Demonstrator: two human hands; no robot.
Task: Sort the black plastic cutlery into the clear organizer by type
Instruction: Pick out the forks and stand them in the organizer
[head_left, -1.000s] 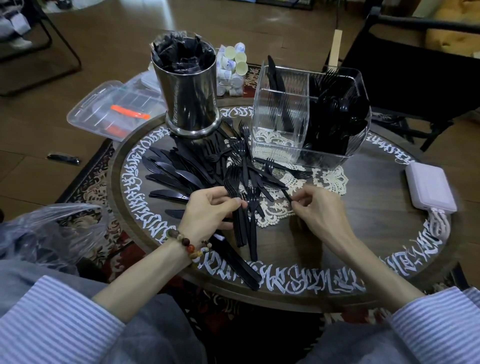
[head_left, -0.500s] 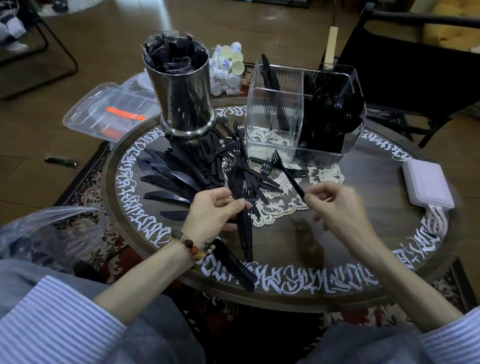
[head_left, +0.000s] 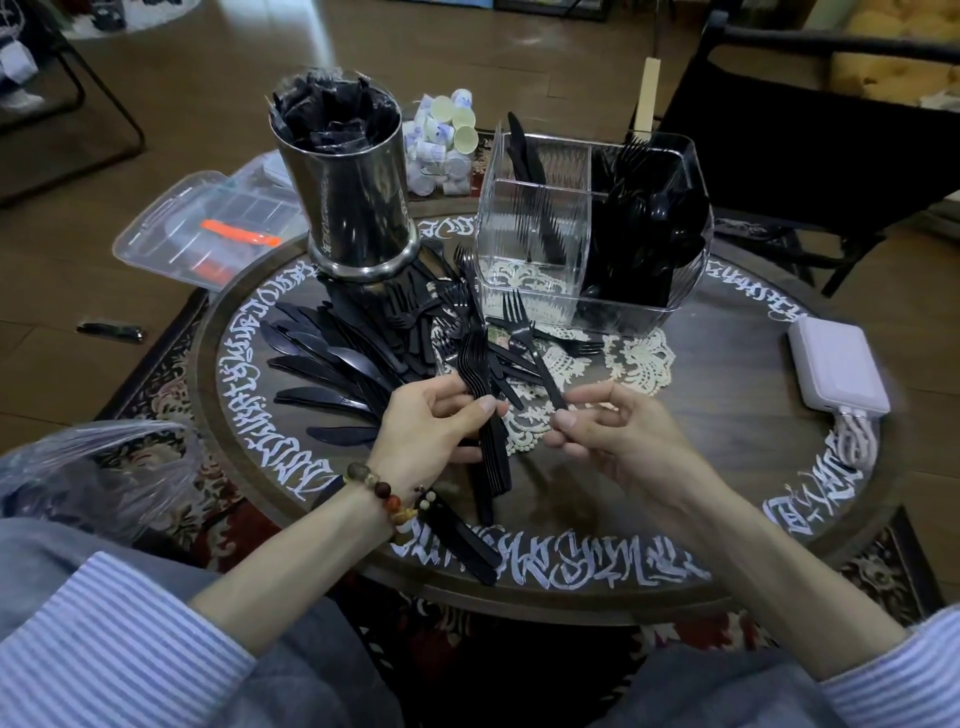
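Head view: left hand (head_left: 431, 423) grips a fork stack (head_left: 480, 400); right hand (head_left: 605, 428) pinches one fork (head_left: 530, 348), tines toward twelve o'clock.

A steel canister (head_left: 358, 208) is set on the round table (head_left: 727, 467); a white power bank (head_left: 837, 373) is placed at its right edge, a lace doily (head_left: 644, 358) laid centrally
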